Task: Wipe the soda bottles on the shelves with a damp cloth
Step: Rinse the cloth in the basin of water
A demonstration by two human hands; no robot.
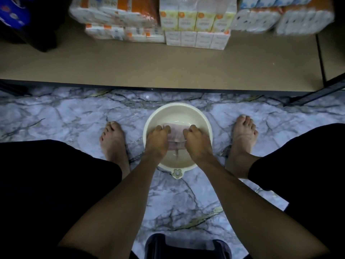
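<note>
Centrally, a cloth [176,136] is gripped by left hand [158,141] and right hand [197,143] inside the basin [177,105]. Floor [74,118] is left open around.

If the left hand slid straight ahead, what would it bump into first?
Probably the far wall of the basin, beyond the cloth the left hand grips; depth is hard to judge.

Black knee-length shorts [56,193] cover both thighs, at eight and four o'clock. The forearms [130,193] and feet [113,141] are bare.
</note>
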